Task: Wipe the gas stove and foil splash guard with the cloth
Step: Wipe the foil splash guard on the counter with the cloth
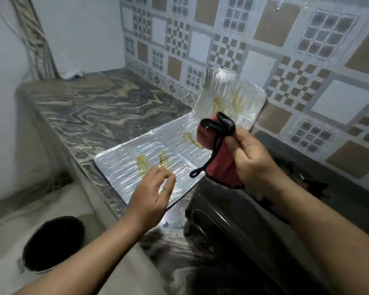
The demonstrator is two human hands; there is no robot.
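Cloth [219, 150]: red fabric with black trim and a hanging loop, bunched soft in your right hand [250, 158], lifted clear above the foil, likely being gathered into a wiping pad.

Foil splash guard [136, 154]: thin, ribbed, shiny sheet; one panel lies flat at the counter's front edge, the other leans on the tiled wall [285, 60]. Yellow greasy streaks mark both.

Left hand [153, 194]: fingers relaxed, holding nothing, low over the flat panel, seemingly to steady it.

Gas stove [254, 220]: dark, glossy, just beside the foil.

Counter [90, 103]: swirled marble-pattern slab.
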